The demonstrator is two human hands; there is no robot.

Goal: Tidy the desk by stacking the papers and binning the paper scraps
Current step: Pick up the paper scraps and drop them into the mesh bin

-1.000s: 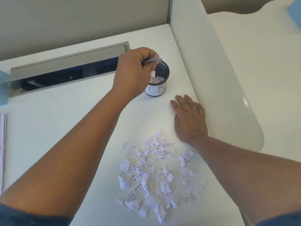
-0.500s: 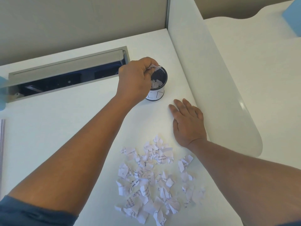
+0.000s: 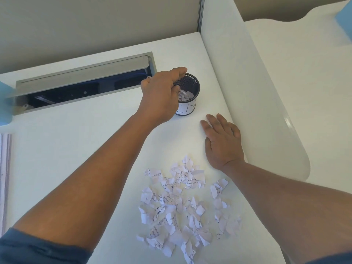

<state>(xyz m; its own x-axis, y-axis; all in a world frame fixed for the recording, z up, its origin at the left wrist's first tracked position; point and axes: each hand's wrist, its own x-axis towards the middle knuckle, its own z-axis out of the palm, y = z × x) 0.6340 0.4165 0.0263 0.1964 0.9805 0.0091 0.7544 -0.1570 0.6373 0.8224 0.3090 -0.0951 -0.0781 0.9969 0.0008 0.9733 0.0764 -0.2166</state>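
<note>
- Because the white table [image 3: 80, 141] is smooth and hard, with a white side panel [image 3: 247, 96] on the right and an open grey cable tray [image 3: 82, 77] at the back, I judge thin paper lies flat on it and is awkward to lift.
- The paper scraps [image 3: 182, 202] lie heaped near the front edge; they look feather-light, limp and easily scattered, best gathered in a loose bunch from the heap's edges.
- The small mesh bin [image 3: 187, 94] stands near the panel, some scraps already inside.
- The left hand [image 3: 162, 92] hovers at its rim, fingers loosely curled, apparently holding nothing.
- The right hand [image 3: 222, 141] rests flat, fingers straight, beside the heap.
</note>
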